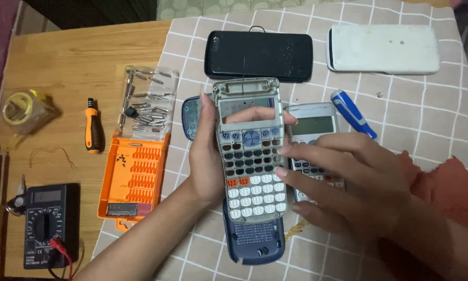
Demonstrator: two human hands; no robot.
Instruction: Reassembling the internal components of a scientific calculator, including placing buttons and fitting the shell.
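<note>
Wooden tabletop (62, 62) shows bare on one side, while a beige cloth with a white grid pattern (416, 109) covers the rest; dark room lies beyond the table's far edge. At the cloth's middle, the left hand (205, 161) grips a grey calculator front shell with rows of white and dark keys (250, 171), fingers wrapped behind it and visible through the empty display window. The right hand (348, 182) rests its fingertips on the shell's right edge, fingers spread, holding nothing. Under the shell lies a dark blue calculator back half (255, 242), and just right of it a second silver calculator (313, 125). Beyond the shell sit a black oblong case (259, 54) and a white oblong case (385, 48); a blue pen-shaped tool (352, 112) lies to the right. Left of the shell stand an orange screwdriver-bit box with a clear lid (135, 171), a black-and-orange screwdriver (92, 127) and a black multimeter (49, 224).
</note>
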